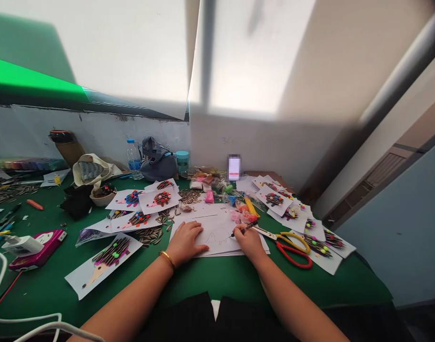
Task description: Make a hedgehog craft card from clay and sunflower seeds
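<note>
A sheet of white paper (199, 223) lies on the table in front of me, with a thin outline drawing of an animal on it. My left hand (184, 241) rests flat on the paper's left side, fingers stretched out. Between the fingers of my right hand (252, 241) is a black pen (245, 228), its tip at the right end of the outline. Scissors (292, 247) with red and yellow handles lie just right of that hand. Sunflower seeds (154, 235) are scattered left of the paper.
Hedgehog cards (107, 261) lie on the left, more cards (306, 228) on the right. Behind the paper are small clay packets (209, 196) and a propped phone (233, 168). A water bottle (134, 161) stands by the wall. A pink power strip (39, 249) with cables sits left.
</note>
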A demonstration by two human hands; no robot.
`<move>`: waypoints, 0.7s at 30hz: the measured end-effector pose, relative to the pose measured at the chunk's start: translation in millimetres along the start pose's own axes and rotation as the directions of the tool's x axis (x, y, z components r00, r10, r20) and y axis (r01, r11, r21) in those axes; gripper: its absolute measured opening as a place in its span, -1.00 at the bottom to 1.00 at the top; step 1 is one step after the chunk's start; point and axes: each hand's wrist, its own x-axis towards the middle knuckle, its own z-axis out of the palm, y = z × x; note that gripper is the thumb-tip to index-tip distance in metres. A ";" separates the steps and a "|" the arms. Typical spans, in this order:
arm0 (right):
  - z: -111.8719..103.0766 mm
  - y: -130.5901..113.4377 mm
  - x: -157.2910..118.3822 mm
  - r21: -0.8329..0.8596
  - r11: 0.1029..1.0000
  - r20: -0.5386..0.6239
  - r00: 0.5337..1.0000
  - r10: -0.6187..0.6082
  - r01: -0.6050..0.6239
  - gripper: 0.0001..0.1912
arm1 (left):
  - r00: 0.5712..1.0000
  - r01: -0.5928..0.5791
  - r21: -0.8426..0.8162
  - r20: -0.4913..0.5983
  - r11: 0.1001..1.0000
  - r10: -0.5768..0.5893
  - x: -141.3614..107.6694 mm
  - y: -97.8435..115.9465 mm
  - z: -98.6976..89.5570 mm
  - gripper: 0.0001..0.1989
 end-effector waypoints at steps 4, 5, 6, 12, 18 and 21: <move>-0.7 -0.6 -0.1 -0.002 1.000 -0.001 1.000 0.005 -0.005 -0.74 | 1.000 0.001 -0.010 -0.007 1.000 -0.001 0.2 -0.8 0.6 -0.39; -0.8 -0.7 -0.1 -0.002 1.000 -0.002 1.000 0.006 -0.006 -0.73 | 1.000 0.000 -0.010 -0.007 1.000 0.000 0.2 -1.0 0.7 -0.39; -0.8 -0.7 -0.1 -0.002 1.000 -0.003 1.000 0.006 -0.006 -0.73 | 1.000 0.000 -0.010 -0.007 1.000 0.000 0.3 -1.2 0.8 -0.39; -0.2 0.7 0.7 -0.005 1.000 -0.005 1.000 -0.003 0.003 -0.74 | 1.000 -0.001 0.005 0.003 1.000 0.001 0.2 -0.2 -0.4 -0.38; -0.1 1.3 0.9 0.000 1.000 -0.001 1.000 -0.019 0.019 -0.73 | 1.000 0.000 0.010 0.000 1.000 0.000 0.0 1.9 -1.7 -0.40; -0.1 0.8 0.7 0.001 1.000 -0.002 1.000 -0.018 0.018 -0.73 | 1.000 0.002 0.006 -0.001 1.000 -0.002 0.1 2.0 -1.8 -0.40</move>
